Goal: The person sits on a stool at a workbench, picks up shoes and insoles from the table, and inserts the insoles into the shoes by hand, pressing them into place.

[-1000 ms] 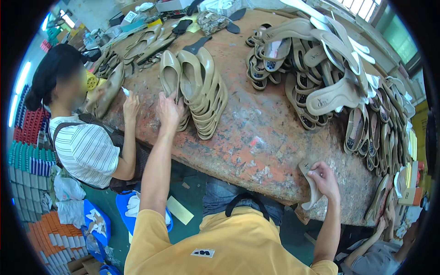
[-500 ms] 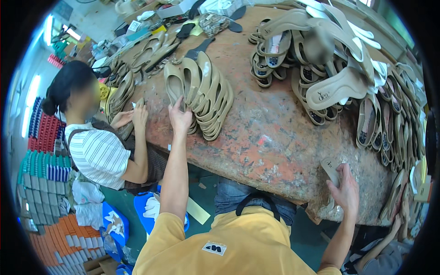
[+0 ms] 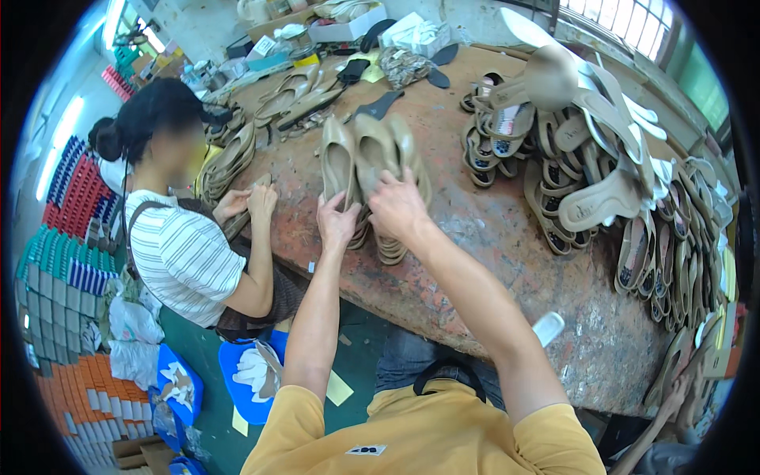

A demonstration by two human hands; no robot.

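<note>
Beige slip-on shoes, nested one on another in rows, stand on the worn worktable in front of me. My left hand (image 3: 336,223) grips the heel end of the leftmost beige shoe (image 3: 338,158), with its thumb over the rim. Just right of it, my right hand (image 3: 398,207) is closed round the heel end of another beige shoe (image 3: 370,142) in the stack. Its fingers partly cover that shoe's opening. A pale, rounded flat piece (image 3: 548,327) lies near the table's front edge, partly behind my right forearm.
At my left a person in a striped shirt (image 3: 178,253) handles a beige piece at the worktable (image 3: 491,237). Sandals (image 3: 546,202) and loose insoles (image 3: 602,198) pile up on the right. Another person's arm (image 3: 661,412) reaches in at lower right. Blue bins (image 3: 229,360) stand below left.
My right hand has left the table's right front edge, where it held an insole, and reached across to the shoe stack. My left hand stays at the leftmost shoe.
</note>
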